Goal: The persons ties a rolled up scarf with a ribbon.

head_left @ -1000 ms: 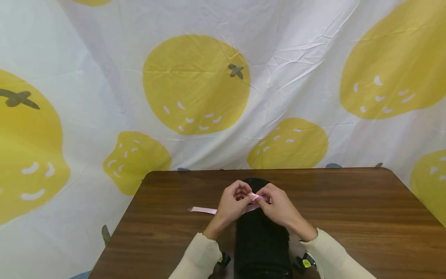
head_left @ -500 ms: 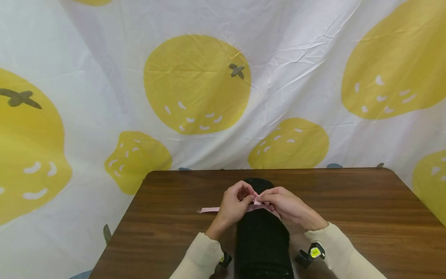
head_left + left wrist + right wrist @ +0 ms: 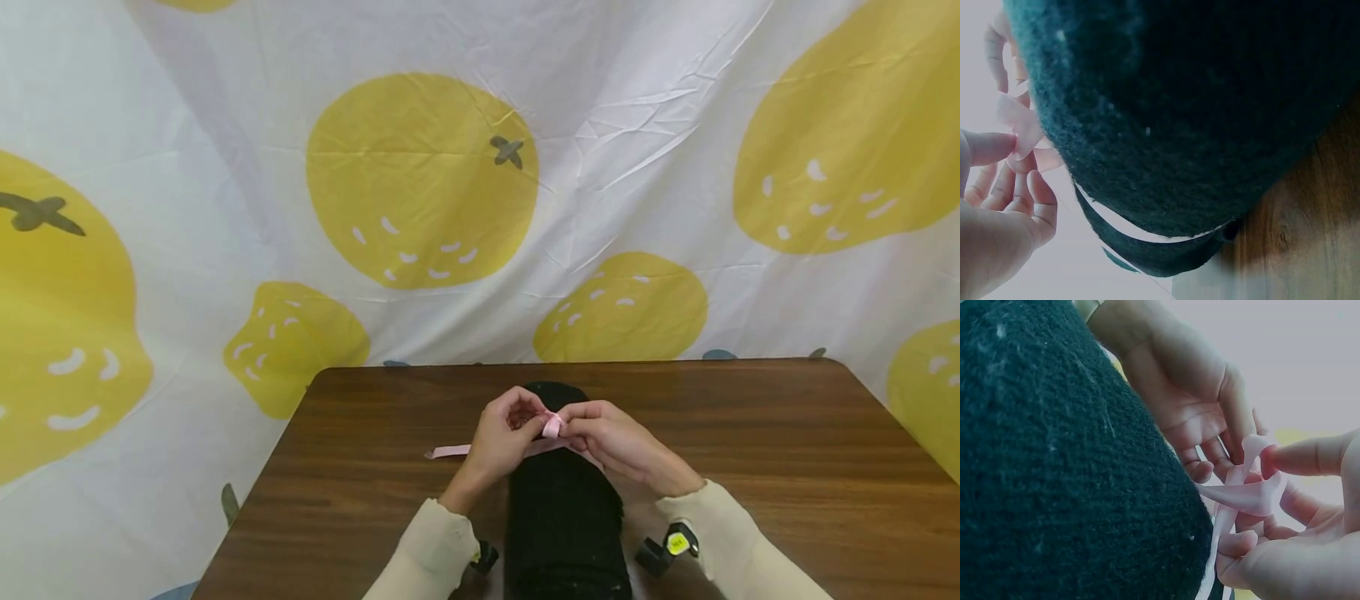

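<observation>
A dark, fuzzy knitted roll (image 3: 566, 521), perhaps a rolled scarf, lies lengthwise before me. Pink ribbon (image 3: 552, 426) passes around its far part; one tail reaches out to the left over the table. Above the roll, my left hand (image 3: 504, 437) pinches the ribbon between thumb and fingers. Opposite it, my right hand (image 3: 626, 442) pinches a folded loop of the same ribbon, fingertips close to the left hand's. In the right wrist view, ribbon strands (image 3: 1244, 497) cross beside the knit, between both hands. Exactly how they are knotted cannot be made out.
The roll rests on a brown wooden table (image 3: 750, 475) with rounded far corners. Behind the table hangs a white cloth (image 3: 637, 167) printed with yellow fruit. Black wrist camera mounts (image 3: 656, 554) sit beneath both wrists, close to the roll's sides.
My right hand has drawn back a little to the right and turned, and a small ribbon loop now shows between the fingertips. The left tail has slid slightly right. My left hand stays nearly in place.
</observation>
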Demonstrator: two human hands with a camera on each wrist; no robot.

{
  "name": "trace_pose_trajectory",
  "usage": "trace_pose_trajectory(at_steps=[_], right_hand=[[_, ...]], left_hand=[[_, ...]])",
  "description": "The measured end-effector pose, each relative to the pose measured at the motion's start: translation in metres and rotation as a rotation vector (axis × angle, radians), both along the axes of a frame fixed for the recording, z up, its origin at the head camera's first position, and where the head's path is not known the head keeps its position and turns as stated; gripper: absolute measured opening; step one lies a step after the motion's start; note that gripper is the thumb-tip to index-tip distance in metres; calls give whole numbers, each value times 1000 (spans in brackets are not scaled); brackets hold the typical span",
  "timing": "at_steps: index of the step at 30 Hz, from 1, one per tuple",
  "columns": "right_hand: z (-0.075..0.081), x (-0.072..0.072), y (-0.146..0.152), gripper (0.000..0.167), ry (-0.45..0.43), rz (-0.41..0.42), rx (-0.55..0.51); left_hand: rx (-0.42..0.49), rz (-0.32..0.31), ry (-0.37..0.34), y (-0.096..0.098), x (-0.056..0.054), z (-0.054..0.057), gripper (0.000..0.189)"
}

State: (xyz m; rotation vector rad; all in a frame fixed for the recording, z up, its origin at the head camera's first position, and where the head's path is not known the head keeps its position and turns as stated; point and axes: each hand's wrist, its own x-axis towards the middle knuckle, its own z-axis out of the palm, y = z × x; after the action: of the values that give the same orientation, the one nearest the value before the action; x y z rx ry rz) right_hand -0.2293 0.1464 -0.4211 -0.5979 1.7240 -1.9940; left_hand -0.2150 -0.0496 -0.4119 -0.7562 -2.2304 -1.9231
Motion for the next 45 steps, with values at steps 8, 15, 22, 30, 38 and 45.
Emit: trace_pose_trajectory(at_steps=[8, 15, 22, 30, 38, 45], right_hand=[[-2, 0, 0, 13, -19, -45, -1], [-4, 0, -1, 7, -24, -115, 40], [-7, -1, -4, 15, 16, -178, 140], [-10, 1, -8, 24, 72, -199, 173], [-10, 0, -7, 26, 83, -207, 198], [-8, 0, -7, 34, 55, -214, 178]], left_hand=[[-26, 5, -18, -2, 3, 3, 13], [-41, 11, -64, -4, -2, -4, 13], [-12, 3, -77, -4, -17, -26, 12], [15, -24, -61, -5, -18, -27, 12], [25, -58, -66, -6, -19, -28, 12], [21, -65, -75, -6, -18, -28, 12]])
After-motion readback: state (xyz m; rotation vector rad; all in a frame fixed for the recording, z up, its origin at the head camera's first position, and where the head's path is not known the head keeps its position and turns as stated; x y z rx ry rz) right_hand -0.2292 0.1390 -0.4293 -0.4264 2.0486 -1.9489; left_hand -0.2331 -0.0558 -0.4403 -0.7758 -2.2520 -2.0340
